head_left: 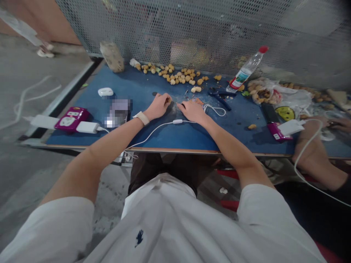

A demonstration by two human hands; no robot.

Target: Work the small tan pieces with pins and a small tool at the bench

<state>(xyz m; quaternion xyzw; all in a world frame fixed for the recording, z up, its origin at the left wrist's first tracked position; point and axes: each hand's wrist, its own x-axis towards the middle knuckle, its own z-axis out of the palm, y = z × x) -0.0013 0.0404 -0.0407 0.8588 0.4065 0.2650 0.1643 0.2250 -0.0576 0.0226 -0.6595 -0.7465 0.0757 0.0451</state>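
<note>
My left hand (159, 106), a light band on its wrist, has thumb and fingers pinched on a small brown rounded piece (169, 100). Most of that piece is hidden by the fingertips. Just to its right, my right hand (193, 110) is closed, with a dark ring on one finger. Something small and thin pokes out at its fingertips, too small to name. A white cord with an inline switch (177, 121) runs under this hand. Pale dust and orange-brown scraps (197, 101) lie around my fingers. Beyond are several tan, peanut-shaped pieces (179, 77).
Dark-handled pliers (221, 98) and a water bottle (243, 75) stand right of my hands. On the left are a blurred phone (119, 111), a white case (105, 91) and a magenta power strip (71, 118). A perforated metal panel (175, 33) rises behind. Another person's arm (312, 146) rests at right.
</note>
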